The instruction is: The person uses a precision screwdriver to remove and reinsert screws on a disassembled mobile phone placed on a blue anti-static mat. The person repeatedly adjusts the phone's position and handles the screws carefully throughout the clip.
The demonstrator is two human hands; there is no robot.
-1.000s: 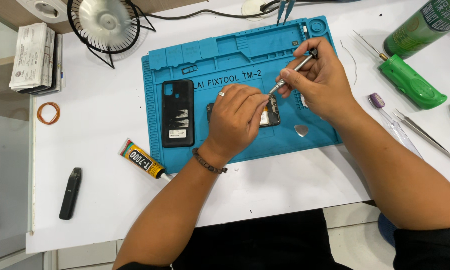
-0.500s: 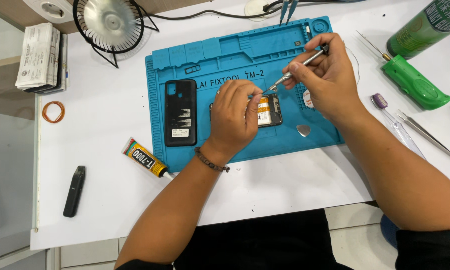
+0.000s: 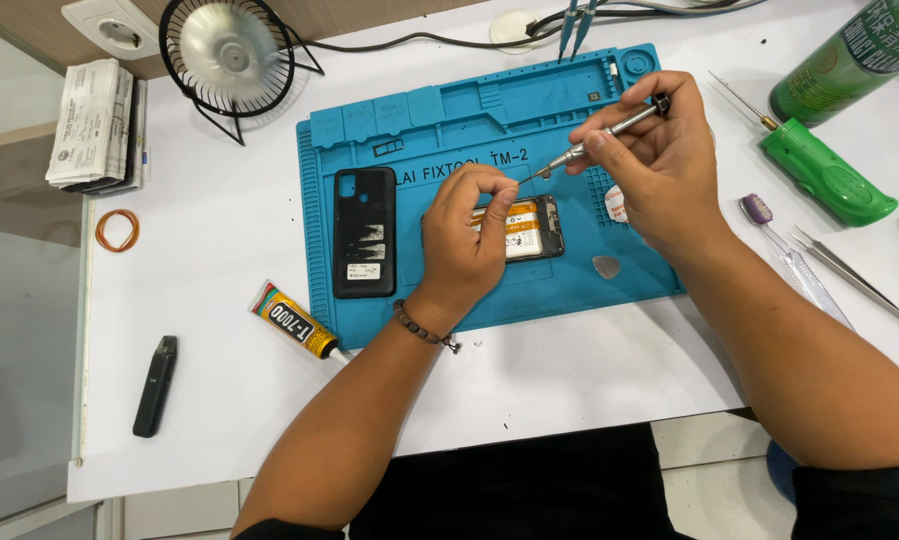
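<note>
white table (image 3: 220, 420), inspected left to right. far left: folded papers (image 3: 95, 125), an orange rubber band (image 3: 117, 229), a black stick-shaped device (image 3: 156, 385) nearer. a small round fan (image 3: 227, 52) stands at the far edge. a glue tube (image 3: 297, 322) lies just beside the blue work mat (image 3: 410, 130). on the mat, a black back cover (image 3: 364, 232) lies flat, apart from the opened phone (image 3: 530, 227) at mid-mat. left hand (image 3: 468, 240) rests over the phone, thumb and forefinger pinched narrow at the tip of the screwdriver (image 3: 595, 139); any part between them is too small to tell. right hand (image 3: 660, 160) grips the screwdriver, fingers closed round its shaft. right of the mat: toothbrush (image 3: 770, 228), tweezers (image 3: 850, 280), green tool (image 3: 830, 175), green can (image 3: 850, 55).
</note>
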